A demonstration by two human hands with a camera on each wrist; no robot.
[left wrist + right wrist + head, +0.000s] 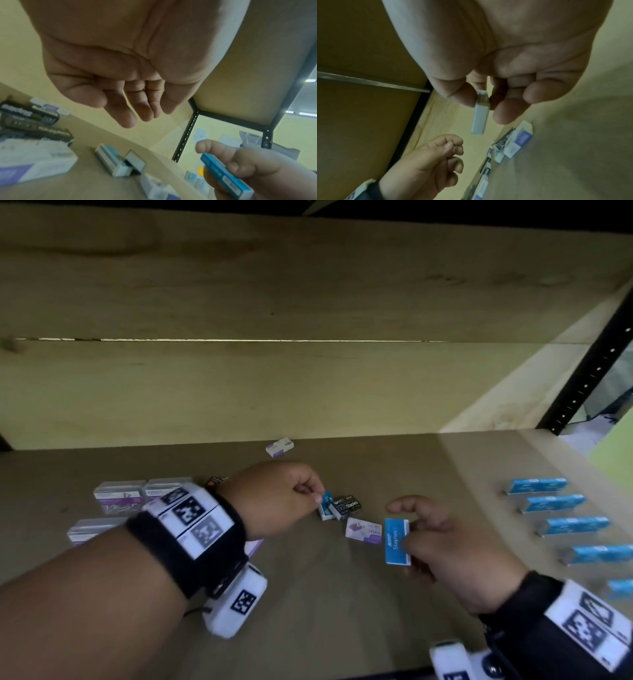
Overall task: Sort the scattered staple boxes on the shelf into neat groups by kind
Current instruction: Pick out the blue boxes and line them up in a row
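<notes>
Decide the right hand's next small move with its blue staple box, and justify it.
Probably carry the flat blue cardboard staple box, pinched in the right hand, rightwards to the row of matching blue boxes lined along the brown shelf, since same kinds group there.

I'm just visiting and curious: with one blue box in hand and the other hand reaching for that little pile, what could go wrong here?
The right hand pinches the blue staple box only at one end, so it might slip. The left hand reaches toward a blue box leaning on the black box; lifting it could nudge the black one. The purple-and-white box nearby could get knocked.
</notes>
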